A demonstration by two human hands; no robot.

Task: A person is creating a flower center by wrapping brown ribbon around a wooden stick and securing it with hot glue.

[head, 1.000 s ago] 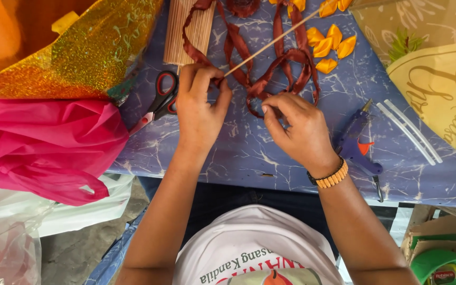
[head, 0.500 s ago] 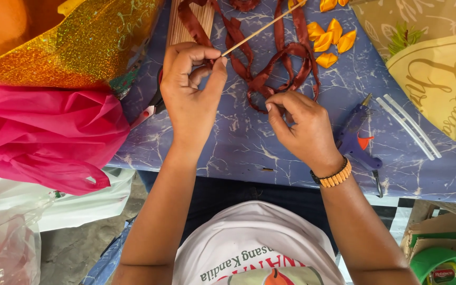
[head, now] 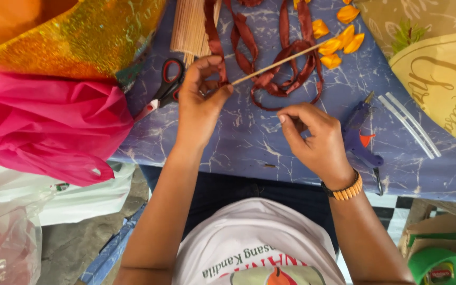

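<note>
Pinching a thin wooden stick (head: 278,63) and the dark red ribbon (head: 286,55), the left hand (head: 201,100) is closed; the right hand (head: 312,137) curls, apparently empty (wrapping barely begun).

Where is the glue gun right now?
The glue gun lies on the blue table, just beside the right hand, with two clear glue sticks on its far side.

Craft worktable, glue gun (head: 362,138), scissors (head: 167,87), ribbon (head: 283,63), skewer bundle (head: 190,24), w/ wrapping sheets (head: 75,45)
</note>
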